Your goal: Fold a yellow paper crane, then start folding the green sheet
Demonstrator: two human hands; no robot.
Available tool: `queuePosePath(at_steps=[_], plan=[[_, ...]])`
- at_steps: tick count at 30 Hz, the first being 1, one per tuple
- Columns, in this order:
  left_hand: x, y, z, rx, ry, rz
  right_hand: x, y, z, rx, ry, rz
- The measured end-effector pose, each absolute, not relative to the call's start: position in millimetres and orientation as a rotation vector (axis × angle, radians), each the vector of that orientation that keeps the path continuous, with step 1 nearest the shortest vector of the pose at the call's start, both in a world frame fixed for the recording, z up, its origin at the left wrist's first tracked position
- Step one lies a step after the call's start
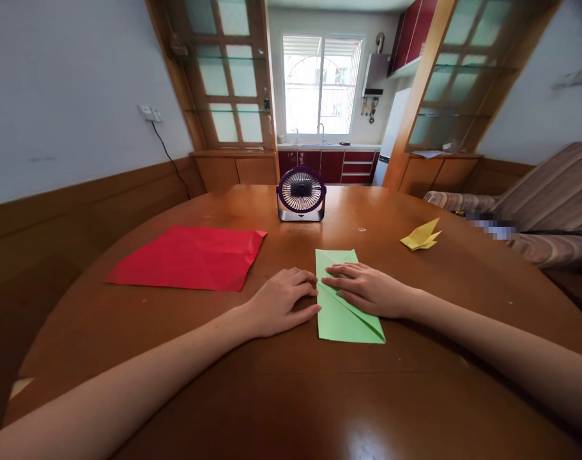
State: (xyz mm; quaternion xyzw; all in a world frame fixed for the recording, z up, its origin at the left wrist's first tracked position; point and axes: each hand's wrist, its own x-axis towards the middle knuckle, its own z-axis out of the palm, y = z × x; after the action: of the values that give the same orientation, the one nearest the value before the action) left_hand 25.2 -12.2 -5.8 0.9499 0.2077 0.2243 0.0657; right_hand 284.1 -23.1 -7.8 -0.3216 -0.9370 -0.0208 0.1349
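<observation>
A folded sheet of light green paper (341, 322) lies on the brown table in front of me, with a diagonal fold running across it to its lower right corner. My right hand (374, 289) rests on the paper with its fingers spread flat. Along the paper's left edge sits my left hand (287, 300); its fingers are bent a little and apart, and the fingertips touch or nearly touch that edge. Neither hand grasps anything.
A red sheet of paper (190, 259) with creases lies to the left. At the right is a folded yellow paper piece (421, 236). A small purple fan (301, 191) stands near the far edge of the round wooden table (281, 396). A striped sofa (549, 191) is beyond the right edge.
</observation>
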Motion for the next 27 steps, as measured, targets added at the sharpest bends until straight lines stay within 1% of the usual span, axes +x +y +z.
queuePosePath(at_steps=[18,27], plan=[[25.0,-12.4,-6.0,2.857,0.653,0.679,283.9,-22.9,-8.7,-0.948,-2.716,-0.091],[25.0,-12.8,-5.0,2.883,0.643,0.626,283.1,-23.4,-7.2,-0.98,-2.757,-0.133]])
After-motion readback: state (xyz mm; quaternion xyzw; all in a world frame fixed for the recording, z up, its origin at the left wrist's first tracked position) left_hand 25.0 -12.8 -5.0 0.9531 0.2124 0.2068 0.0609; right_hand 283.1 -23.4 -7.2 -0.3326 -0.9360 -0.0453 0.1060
